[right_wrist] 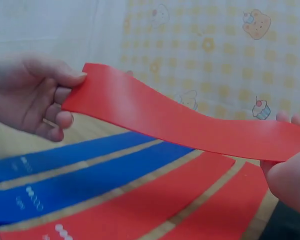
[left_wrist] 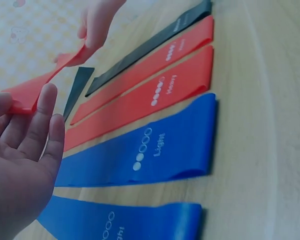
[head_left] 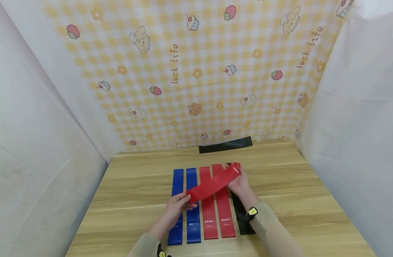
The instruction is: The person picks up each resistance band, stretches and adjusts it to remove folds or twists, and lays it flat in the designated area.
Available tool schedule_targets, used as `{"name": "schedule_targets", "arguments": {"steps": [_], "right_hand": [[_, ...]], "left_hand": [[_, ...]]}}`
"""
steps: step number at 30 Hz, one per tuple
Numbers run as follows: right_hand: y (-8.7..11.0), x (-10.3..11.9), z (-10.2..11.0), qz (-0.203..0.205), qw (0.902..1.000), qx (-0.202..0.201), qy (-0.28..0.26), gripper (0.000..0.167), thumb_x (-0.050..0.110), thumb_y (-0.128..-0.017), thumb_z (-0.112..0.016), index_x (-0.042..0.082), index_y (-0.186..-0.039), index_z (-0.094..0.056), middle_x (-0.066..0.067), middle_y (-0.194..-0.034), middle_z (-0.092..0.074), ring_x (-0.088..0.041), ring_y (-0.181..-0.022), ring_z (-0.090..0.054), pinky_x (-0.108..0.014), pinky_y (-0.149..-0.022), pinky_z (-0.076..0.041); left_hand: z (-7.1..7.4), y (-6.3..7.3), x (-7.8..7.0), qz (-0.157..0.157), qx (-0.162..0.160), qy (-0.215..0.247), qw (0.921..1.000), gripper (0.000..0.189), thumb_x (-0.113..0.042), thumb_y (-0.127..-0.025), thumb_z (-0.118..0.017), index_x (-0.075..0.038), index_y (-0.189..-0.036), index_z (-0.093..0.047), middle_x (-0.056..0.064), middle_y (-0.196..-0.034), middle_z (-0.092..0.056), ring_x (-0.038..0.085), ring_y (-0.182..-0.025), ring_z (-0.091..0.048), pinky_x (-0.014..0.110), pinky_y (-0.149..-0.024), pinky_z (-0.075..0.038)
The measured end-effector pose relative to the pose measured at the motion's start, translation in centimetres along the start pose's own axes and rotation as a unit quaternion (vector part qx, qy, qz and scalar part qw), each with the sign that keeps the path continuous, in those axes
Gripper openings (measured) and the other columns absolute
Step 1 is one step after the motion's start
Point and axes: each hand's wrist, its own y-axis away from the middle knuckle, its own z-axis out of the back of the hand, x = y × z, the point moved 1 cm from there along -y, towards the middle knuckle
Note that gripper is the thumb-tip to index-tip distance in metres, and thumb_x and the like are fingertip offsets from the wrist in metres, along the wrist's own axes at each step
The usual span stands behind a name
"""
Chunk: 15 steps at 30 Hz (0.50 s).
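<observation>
A red resistance band [head_left: 209, 187] is held up slantwise between my two hands, over the row of bands on the table. My left hand [head_left: 178, 207] pinches its lower left end between thumb and fingers. The upper right end, with white dots printed on it, is gripped by my right hand [head_left: 239, 182]. Beneath lie two blue bands [left_wrist: 140, 145] marked Light, two red bands [head_left: 210, 225] marked Heavy, and a black band [head_left: 236, 207] at the right, partly hidden by my right hand and forearm. In the right wrist view the held band [right_wrist: 155, 110] sags slightly in its middle.
Another black band [head_left: 226, 145] lies crosswise at the back of the wooden table [head_left: 126, 192], by the yellow checked backdrop [head_left: 196, 89]. White cloth walls [head_left: 39, 142] stand on the left and right sides.
</observation>
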Motion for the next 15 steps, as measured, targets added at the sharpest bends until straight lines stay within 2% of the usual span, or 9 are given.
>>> {"name": "schedule_targets", "arguments": {"steps": [4,5,8,11,13,15], "right_hand": [[1.1,0.3,1.0,0.008,0.9979,0.01,0.063,0.054,0.035,-0.11,-0.018,0.021,-0.16,-0.004,-0.006,-0.166,-0.005,-0.025,-0.151,-0.011,-0.037,-0.12,-0.016],[1.4,0.5,1.3,0.01,0.9967,0.006,0.08,0.054,0.034,-0.11,-0.02,0.02,-0.16,-0.006,-0.007,-0.166,-0.007,-0.026,-0.15,-0.015,-0.038,-0.12,-0.017],[2.4,1.0,2.2,0.017,0.9897,-0.013,0.142,0.052,0.031,-0.11,-0.026,0.015,-0.159,-0.017,-0.012,-0.162,-0.017,-0.025,-0.137,-0.041,-0.043,-0.12,-0.017],[3.2,1.7,3.1,0.024,0.9815,-0.04,0.186,0.043,0.026,-0.109,-0.035,0.014,-0.15,-0.033,-0.012,-0.146,-0.041,-0.019,-0.112,-0.059,-0.048,-0.119,-0.02],[3.7,2.3,3.7,0.029,0.9757,-0.052,0.211,0.036,0.021,-0.108,-0.04,0.013,-0.143,-0.038,-0.008,-0.13,-0.051,-0.016,-0.103,-0.061,-0.049,-0.116,-0.026],[4.2,2.9,4.3,0.033,0.9684,-0.069,0.237,0.032,0.016,-0.106,-0.045,0.011,-0.137,-0.038,-0.003,-0.116,-0.056,-0.014,-0.098,-0.062,-0.045,-0.11,-0.038]], "left_hand": [[0.3,0.4,0.3,-0.004,-0.008,-0.021,0.9997,0.044,-0.026,-0.104,-0.053,0.009,-0.131,-0.057,0.018,-0.103,-0.072,0.018,-0.087,-0.071,0.031,-0.085,-0.055],[0.4,0.5,0.3,-0.005,-0.013,-0.025,0.9996,0.043,-0.026,-0.104,-0.053,0.009,-0.129,-0.058,0.019,-0.102,-0.071,0.018,-0.086,-0.071,0.031,-0.084,-0.055],[0.7,0.6,0.5,-0.009,-0.029,-0.042,0.9987,0.039,-0.026,-0.103,-0.054,0.009,-0.119,-0.062,0.022,-0.099,-0.071,0.017,-0.083,-0.07,0.029,-0.081,-0.056],[0.9,0.4,0.6,-0.009,-0.045,-0.051,0.9977,0.035,-0.027,-0.103,-0.056,0.007,-0.11,-0.064,0.023,-0.095,-0.071,0.016,-0.081,-0.069,0.027,-0.078,-0.055],[1.0,0.2,0.5,-0.011,-0.052,-0.056,0.997,0.034,-0.027,-0.103,-0.056,0.006,-0.106,-0.064,0.022,-0.094,-0.07,0.016,-0.08,-0.069,0.027,-0.077,-0.055],[1.1,0.0,0.4,-0.009,-0.056,-0.055,0.9969,0.032,-0.027,-0.103,-0.056,0.005,-0.104,-0.063,0.02,-0.092,-0.07,0.016,-0.078,-0.069,0.028,-0.076,-0.055]]}}
